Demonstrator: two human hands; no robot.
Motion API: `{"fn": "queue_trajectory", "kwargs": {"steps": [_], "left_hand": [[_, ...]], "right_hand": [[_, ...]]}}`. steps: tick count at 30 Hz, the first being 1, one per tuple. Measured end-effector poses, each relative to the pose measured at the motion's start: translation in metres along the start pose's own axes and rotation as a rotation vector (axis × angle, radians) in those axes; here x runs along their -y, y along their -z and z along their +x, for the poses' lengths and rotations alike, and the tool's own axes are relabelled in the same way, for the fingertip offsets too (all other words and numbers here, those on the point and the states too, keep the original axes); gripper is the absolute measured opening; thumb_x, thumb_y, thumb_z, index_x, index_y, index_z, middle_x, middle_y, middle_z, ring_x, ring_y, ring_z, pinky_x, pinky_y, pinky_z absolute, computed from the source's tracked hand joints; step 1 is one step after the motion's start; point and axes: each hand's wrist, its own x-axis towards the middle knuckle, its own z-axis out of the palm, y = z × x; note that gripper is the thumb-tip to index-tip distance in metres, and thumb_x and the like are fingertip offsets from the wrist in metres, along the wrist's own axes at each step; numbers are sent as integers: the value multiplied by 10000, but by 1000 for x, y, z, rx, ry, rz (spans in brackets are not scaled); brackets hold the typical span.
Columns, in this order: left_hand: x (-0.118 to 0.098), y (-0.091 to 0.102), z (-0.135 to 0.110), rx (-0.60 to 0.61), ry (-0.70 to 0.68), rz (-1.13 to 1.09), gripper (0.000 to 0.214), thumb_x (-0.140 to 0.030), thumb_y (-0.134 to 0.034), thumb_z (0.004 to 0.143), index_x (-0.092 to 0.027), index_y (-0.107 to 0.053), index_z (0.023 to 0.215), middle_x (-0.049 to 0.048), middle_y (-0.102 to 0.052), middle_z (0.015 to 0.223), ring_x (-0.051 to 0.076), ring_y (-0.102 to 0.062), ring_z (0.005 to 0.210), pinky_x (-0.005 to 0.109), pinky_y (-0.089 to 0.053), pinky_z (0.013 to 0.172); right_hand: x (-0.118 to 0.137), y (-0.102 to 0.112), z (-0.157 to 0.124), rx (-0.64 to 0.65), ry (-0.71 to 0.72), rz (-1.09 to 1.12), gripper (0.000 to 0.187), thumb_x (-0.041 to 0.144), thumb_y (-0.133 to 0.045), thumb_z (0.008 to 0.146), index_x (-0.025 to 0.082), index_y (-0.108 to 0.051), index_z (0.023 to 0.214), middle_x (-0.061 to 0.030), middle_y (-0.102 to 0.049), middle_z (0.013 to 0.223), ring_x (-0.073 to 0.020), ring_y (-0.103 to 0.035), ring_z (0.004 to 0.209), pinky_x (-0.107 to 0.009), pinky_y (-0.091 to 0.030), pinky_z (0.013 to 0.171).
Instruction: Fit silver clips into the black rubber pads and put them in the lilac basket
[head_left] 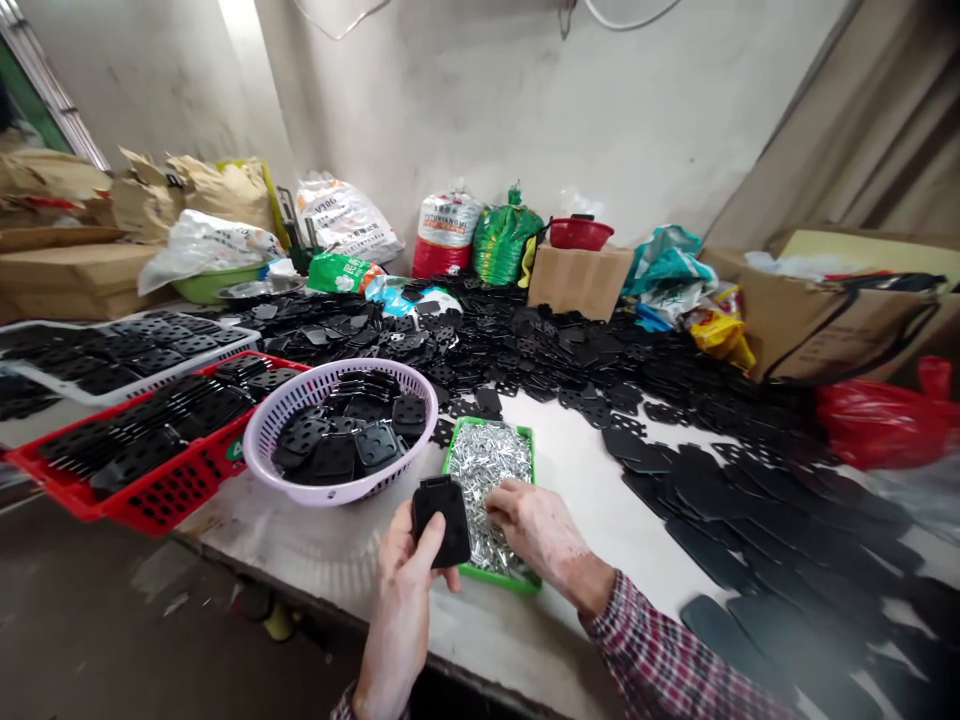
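My left hand (409, 570) grips a flat black plastic plate (442, 525) with rounded corners, thumb across its face and fingers behind. A hinge-like tab shows along the plate's top edge. Just to the right, my right hand (536, 525) reaches over a green tray (535, 450) filled with small shiny metal pins (491, 450). Its fingertips are bent together among the pins, and whatever they pinch is hidden. A lilac basket (259, 460) of black plates with metal pins in them stands left of my hands.
At left are a red basket (157, 500) and a white tray (142, 385), both holding black plates. Loose black plates (540, 335) heap across the back, with more plates (750, 520) spread at right. Sacks (446, 235) and a cardboard box (577, 278) stand by the wall.
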Motion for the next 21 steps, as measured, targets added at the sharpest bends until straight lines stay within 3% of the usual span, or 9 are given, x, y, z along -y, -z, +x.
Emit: {"fn": "queue_trajectory", "kwargs": {"steps": [2,4,8,10,14,21], "left_hand": [[3,-1,-1,75,0,32,348,-418,-680,822,-185,-665,1080,47,-664,918,123,-549,635,221,-441,469],[5,-1,-1,119,6,58,339,-414,-648,853,-194,-642,1112,39,-652,909,118,-536,630,217,-441,472],[9,-5,-4,140,15,94,348,-420,-640,860,-182,-645,1114,23,-624,823,111,-515,599,214,-435,470],[10,-9,-6,164,40,85,350,-429,-643,852,-187,-654,1104,24,-633,821,115,-522,601,211,-427,455],[12,-20,-10,211,82,56,317,-420,-661,833,-199,-664,1061,29,-659,849,117,-516,602,198,-405,417],[16,-27,-11,226,57,85,306,-406,-659,836,-177,-626,1036,6,-600,761,119,-491,571,201,-409,401]], "right_hand": [[-7,1,-2,-42,-30,57,225,52,-543,908,183,-683,791,-24,-629,827,-155,-582,715,-234,-395,626],[-11,3,-3,-110,-53,259,190,103,-551,909,184,-677,793,-23,-631,816,-160,-574,706,-243,-410,631],[-7,13,-7,-202,-105,1045,148,301,-620,890,171,-656,831,-2,-611,731,-153,-555,642,-241,-445,592],[-3,20,-10,-199,-100,1260,198,355,-676,858,157,-665,838,2,-606,702,-145,-549,630,-240,-455,601],[3,29,-15,-222,-106,1339,227,369,-738,814,147,-695,835,0,-616,692,-133,-539,626,-231,-457,612],[1,27,-18,-286,-134,1229,245,397,-730,783,155,-692,789,-1,-599,679,-142,-516,615,-237,-440,567]]}}
